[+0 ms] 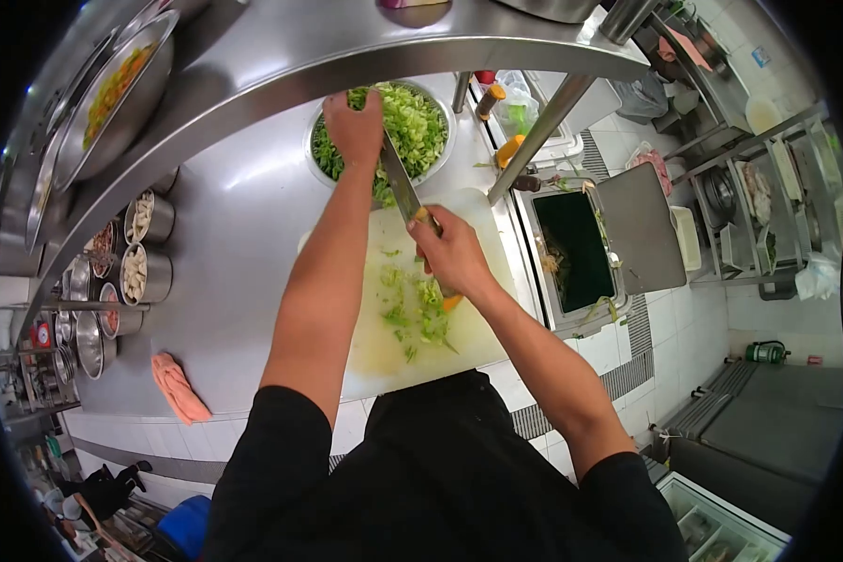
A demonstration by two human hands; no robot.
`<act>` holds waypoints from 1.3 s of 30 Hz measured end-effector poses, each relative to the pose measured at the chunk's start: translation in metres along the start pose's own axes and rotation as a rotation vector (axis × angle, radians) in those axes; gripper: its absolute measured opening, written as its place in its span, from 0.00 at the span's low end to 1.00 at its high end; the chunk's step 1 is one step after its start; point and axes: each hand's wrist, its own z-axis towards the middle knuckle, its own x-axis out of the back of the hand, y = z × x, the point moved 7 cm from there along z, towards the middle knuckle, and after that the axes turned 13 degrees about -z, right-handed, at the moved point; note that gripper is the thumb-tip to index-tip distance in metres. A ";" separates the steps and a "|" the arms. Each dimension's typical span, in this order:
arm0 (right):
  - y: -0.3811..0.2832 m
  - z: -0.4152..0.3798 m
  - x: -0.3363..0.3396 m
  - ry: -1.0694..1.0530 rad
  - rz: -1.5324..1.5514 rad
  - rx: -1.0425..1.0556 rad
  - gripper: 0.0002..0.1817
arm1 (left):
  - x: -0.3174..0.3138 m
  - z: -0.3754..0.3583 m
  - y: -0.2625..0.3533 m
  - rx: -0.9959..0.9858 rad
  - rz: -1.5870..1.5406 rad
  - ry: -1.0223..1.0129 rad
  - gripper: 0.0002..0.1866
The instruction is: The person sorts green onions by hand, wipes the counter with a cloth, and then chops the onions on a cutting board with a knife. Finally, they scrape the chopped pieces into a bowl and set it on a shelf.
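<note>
At upper centre of the frame, the steel bowl (320, 131) of chopped greens (412, 122) sits just beyond the cutting board (384, 347); greens could spill past its rim if the knife (401, 187) tips. The left hand (354, 126) cups greens over the bowl, fingers curled. The right hand (451, 253) is closed round the knife handle.

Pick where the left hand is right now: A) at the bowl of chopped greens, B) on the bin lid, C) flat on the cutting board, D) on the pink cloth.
A: the left hand is at the near rim of the bowl of chopped greens, while the right hand grips the knife over the cutting board.
</note>
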 end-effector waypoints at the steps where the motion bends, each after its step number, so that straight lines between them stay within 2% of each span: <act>1: 0.008 -0.008 0.005 0.010 0.000 -0.019 0.19 | -0.007 0.007 -0.014 0.024 0.073 0.011 0.23; 2: 0.018 -0.017 0.010 0.019 -0.002 -0.038 0.19 | -0.014 0.011 -0.025 0.023 0.073 0.009 0.23; 4: 0.050 -0.037 0.024 0.037 -0.068 -0.048 0.19 | -0.034 0.014 -0.052 0.115 0.268 -0.110 0.26; 5: 0.065 -0.054 0.032 0.017 -0.016 -0.114 0.19 | -0.040 0.011 -0.059 0.091 0.278 -0.148 0.31; 6: 0.079 -0.070 0.039 -0.003 0.034 -0.181 0.20 | -0.046 0.010 -0.067 0.092 0.278 -0.148 0.31; 8: 0.107 -0.099 0.054 -0.047 0.069 -0.259 0.21 | -0.062 0.003 -0.064 -0.180 0.560 -0.197 0.35; 12: 0.153 -0.140 0.081 -0.058 0.100 -0.309 0.21 | -0.060 0.002 -0.025 -0.237 0.731 -0.263 0.39; 14: 0.167 -0.151 0.098 -0.016 -0.077 -0.299 0.22 | -0.029 0.001 0.008 0.005 0.483 -0.341 0.32; 16: 0.188 -0.155 0.107 0.002 -0.180 -0.303 0.23 | 0.034 -0.037 0.034 -0.092 0.066 -0.115 0.22; 18: 0.180 -0.148 0.118 0.109 -0.548 -0.059 0.23 | 0.083 -0.099 0.009 0.322 0.033 -0.169 0.17; 20: 0.161 -0.134 0.118 0.087 -0.579 -0.100 0.22 | 0.097 -0.157 -0.029 0.207 0.130 -0.292 0.16; 22: 0.144 -0.112 0.113 0.146 -0.776 0.080 0.20 | 0.086 -0.202 -0.023 -0.220 0.491 -0.528 0.15; 23: 0.142 -0.101 0.107 0.137 -0.784 0.087 0.20 | 0.096 -0.220 -0.019 -0.211 0.494 -0.518 0.15; 25: 0.127 -0.083 0.089 0.188 -0.918 0.227 0.19 | 0.093 -0.259 0.005 -0.178 0.140 -0.914 0.16; 26: 0.126 -0.081 0.079 0.182 -0.922 0.227 0.19 | 0.101 -0.260 0.006 -0.171 0.139 -0.912 0.16; 28: 0.121 -0.086 0.049 0.111 -1.074 0.323 0.18 | 0.139 -0.238 -0.010 0.160 -0.037 -0.564 0.15; 29: 0.125 -0.094 0.036 0.102 -1.105 0.366 0.17 | 0.151 -0.222 -0.020 0.242 0.013 -0.460 0.15; 30: 0.123 -0.109 0.027 0.063 -1.068 0.427 0.17 | 0.160 -0.206 -0.029 0.247 0.036 -0.383 0.16; 32: 0.119 -0.139 0.020 -0.021 -1.032 0.392 0.18 | 0.159 -0.192 -0.050 0.204 0.091 -0.412 0.18; 33: 0.127 -0.152 0.019 -0.030 -1.040 0.390 0.18 | 0.151 -0.193 -0.052 0.064 0.271 -0.488 0.19; 34: 0.141 -0.165 0.026 0.007 -0.895 0.334 0.17 | 0.146 -0.200 -0.052 -0.079 0.451 -0.565 0.19; 35: 0.155 -0.179 0.034 0.044 -0.749 0.276 0.17 | 0.148 -0.216 -0.054 -0.069 0.447 -0.566 0.19; 36: 0.167 -0.193 0.038 0.040 -0.755 0.273 0.17 | 0.141 -0.241 -0.046 -0.122 0.372 -0.666 0.19; 38: 0.228 -0.222 0.039 -0.074 0.062 -0.373 0.17 | 0.133 -0.290 -0.013 -0.168 0.195 -0.832 0.19; 39: 0.233 -0.233 0.037 -0.044 0.163 -0.407 0.17 | 0.136 -0.312 0.006 -0.155 0.094 -0.899 0.19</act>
